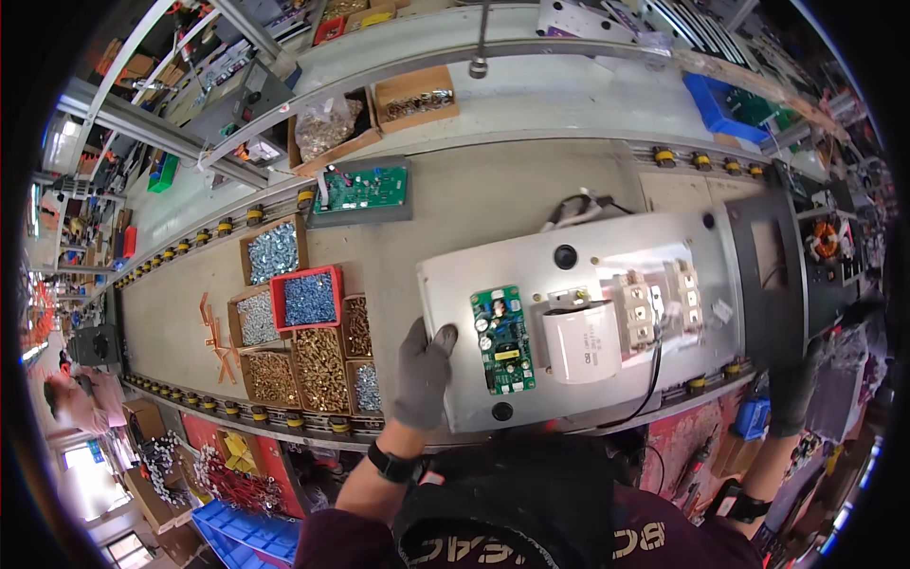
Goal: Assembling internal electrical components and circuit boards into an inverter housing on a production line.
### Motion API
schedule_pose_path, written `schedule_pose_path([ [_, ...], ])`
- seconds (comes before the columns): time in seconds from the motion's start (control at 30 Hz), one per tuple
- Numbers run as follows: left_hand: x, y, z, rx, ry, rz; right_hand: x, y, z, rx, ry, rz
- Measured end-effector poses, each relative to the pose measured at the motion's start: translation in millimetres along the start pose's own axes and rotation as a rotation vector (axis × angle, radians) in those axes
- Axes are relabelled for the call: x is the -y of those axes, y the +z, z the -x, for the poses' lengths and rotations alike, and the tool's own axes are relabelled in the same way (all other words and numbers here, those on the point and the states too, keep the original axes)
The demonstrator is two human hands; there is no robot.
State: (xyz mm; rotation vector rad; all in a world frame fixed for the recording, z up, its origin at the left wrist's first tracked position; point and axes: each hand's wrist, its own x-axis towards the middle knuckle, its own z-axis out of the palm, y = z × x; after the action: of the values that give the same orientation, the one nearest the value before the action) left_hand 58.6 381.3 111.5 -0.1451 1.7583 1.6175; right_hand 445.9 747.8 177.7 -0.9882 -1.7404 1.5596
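A large silver metal panel [569,379] lies at a slant over the bench in front of me. It carries a green circuit board [504,341], a white cylindrical capacitor [583,343] and pale terminal modules [637,308]. Around the panel's left edge my grey-gloved left hand [424,375] is closed, thumb over the rim. A dark plate with a window [770,270] joins the panel's right end. Beside that plate's lower right corner is my right hand [794,389], in a dark glove; its fingers are blurred and partly hidden. A black cable [654,375] hangs from the modules.
Left of the panel stand boxes of fasteners, among them a red bin of blue screws [308,299] and a carton of brass-coloured parts [320,370]. Copper strips [218,337] lie farther left. Another green board [365,190] rests behind. Yellow-black rollers [258,413] line the bench edges.
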Motion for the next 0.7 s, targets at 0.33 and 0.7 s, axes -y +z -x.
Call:
schedule_pose_path([
  [0.33, 88, -2, 99, 0.609, 0.284, -0.728, 29, 169, -180, 0.315, -0.498, 0.184],
  [0.7, 105, 31, 128, 0.505, -0.351, 0.555, -199, 137, -85, 0.392, 0.056, 0.962],
])
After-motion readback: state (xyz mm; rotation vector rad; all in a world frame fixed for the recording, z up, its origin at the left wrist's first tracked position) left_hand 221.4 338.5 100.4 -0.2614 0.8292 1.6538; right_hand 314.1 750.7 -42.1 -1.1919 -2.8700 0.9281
